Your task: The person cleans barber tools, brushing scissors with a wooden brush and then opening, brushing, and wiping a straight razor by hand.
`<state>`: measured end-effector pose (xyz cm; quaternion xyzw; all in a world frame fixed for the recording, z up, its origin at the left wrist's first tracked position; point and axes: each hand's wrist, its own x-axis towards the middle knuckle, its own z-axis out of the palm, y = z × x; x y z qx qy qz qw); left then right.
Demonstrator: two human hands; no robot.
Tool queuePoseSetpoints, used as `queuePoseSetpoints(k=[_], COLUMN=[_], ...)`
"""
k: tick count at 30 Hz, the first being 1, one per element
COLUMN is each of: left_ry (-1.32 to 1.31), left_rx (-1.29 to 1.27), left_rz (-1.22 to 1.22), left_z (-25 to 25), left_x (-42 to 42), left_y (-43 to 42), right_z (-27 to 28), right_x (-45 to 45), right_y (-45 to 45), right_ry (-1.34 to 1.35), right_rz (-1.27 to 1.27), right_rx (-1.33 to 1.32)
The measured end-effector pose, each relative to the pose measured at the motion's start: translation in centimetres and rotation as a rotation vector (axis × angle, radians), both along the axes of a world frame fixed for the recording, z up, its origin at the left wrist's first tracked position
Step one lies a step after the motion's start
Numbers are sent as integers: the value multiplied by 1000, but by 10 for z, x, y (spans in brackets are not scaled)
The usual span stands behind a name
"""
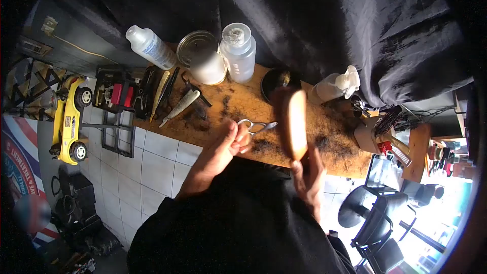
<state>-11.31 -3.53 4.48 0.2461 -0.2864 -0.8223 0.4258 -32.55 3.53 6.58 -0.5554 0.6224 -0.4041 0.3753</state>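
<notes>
Within 2 hands [233,142] [311,181], scissors [271,125] left, brush [295,127] right

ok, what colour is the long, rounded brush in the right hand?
Brown, glare whitening part of the long, rounded brush; head view.

- Illumination: uneven; strong light at lower right, background overexposed around the black chair [381,214].
- Curtain [284,15]: dim, pale sheen on folds.
- Brush [296,127]: intense glare along one side; dark edge blurred.
- White tub [208,70]: front locally blurred.
- Frame: curved fisheye distortion, blackened corners.
</notes>
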Motion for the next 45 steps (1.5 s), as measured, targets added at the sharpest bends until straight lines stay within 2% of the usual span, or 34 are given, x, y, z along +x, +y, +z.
queuePoseSetpoints(k=[3, 4, 5, 7, 8, 9, 11, 12, 13, 15, 16, 17, 18, 19, 21, 22, 23, 26, 29, 30, 31, 33, 34, 37, 38, 39, 41, 42, 43, 45], left_ry=[-127, -26, 219, 145, 83, 20, 22, 111, 199, 175, 37, -102, -130, -130, 234, 172, 159, 74, -3, -31, 2, -48, -18, 74, -102, -139, 16, -76, -75, -185], left_rx=[98, 198, 16, -93, -151, -205, -183, -115, -44, 28, -16, -60, 94, 86, -29, -106, -150, -178, -177, -219, -263, -301, -294, -306, -223, -95, -106, -45, -40, -36], left_rz=[118, 141, -76, 56, 28, -2, 34, 9, -20, -4, 49, 106, 244, 250, 44, 51, 61, 101, 79, 62, 48, 1, -2, 42, 44, 181, 63, 102, 96, -43], left_z=[13, 17, 3, 6, 8, 10, 10, 2, -2, 7, 11, 16, 35, 28, 2, 0, 1, 9, 12, 19, 4, 3, 9, 13, 24, 20, 19, 24, 23, 20], left_x=[-20, -22, -9, -8, -3, 2, 0, -4, -8, -20, -25, -32, -42, -36, -14, -8, 1, 15, 13, 7, 4, -5, -9, -6, 1, 3, 23, 24, 23, 19], left_y=[16, 14, 7, 8, 5, 3, 3, 3, 5, 9, 11, 13, 14, 12, 7, 4, 1, -3, -7, -8, -7, -4, -3, -8, -8, -4, -7, -5, -4, -7], right_z=[5, 2, -12, -17, -18, -26, -20, -17, -6, 7, 4, 3, 1, -3, -14, -15, -25, -30, -15, -10, -3, -8, -9, -20, -37, -32, -37, -38, -35, -25], right_x=[11, 8, 9, 0, -6, -12, -21, -15, -15, 1, -7, -3, 1, 3, 0, -7, -13, -23, -22, -18, -10, -2, -4, -11, -19, -22, -40, -41, -41, -31], right_y=[-3, -2, -5, -6, -11, -12, -15, -15, -10, -5, -3, -3, -4, -5, -10, -11, -11, -13, -11, -11, -10, -6, -7, -12, -12, -16, -12, -11, -5, -6], right_ry=[31, 114, 91, 144, 154, 161, 221, 125, 103, -194, 57, -20, 2, 25, 35, 98, 166, 152, 167, 121, 6, -26, 98, 156, 152, 216, 254, 179, -129, -299], right_rz=[222, 226, 118, -44, -99, -156, -163, -171, -81, 37, 237, 308, 276, 243, 103, 61, -11, -136, -147, -93, -74, 10, 108, -35, -103, -151, -193, -223, -250, -130], right_rx=[-37, 67, -16, 154, 237, 143, 133, -24, 102, 44, 48, 37, 62, 86, 75, 207, 130, 85, 79, -45, -46, -109, -101, 263, 121, 16, 70, 60, 167, -53])
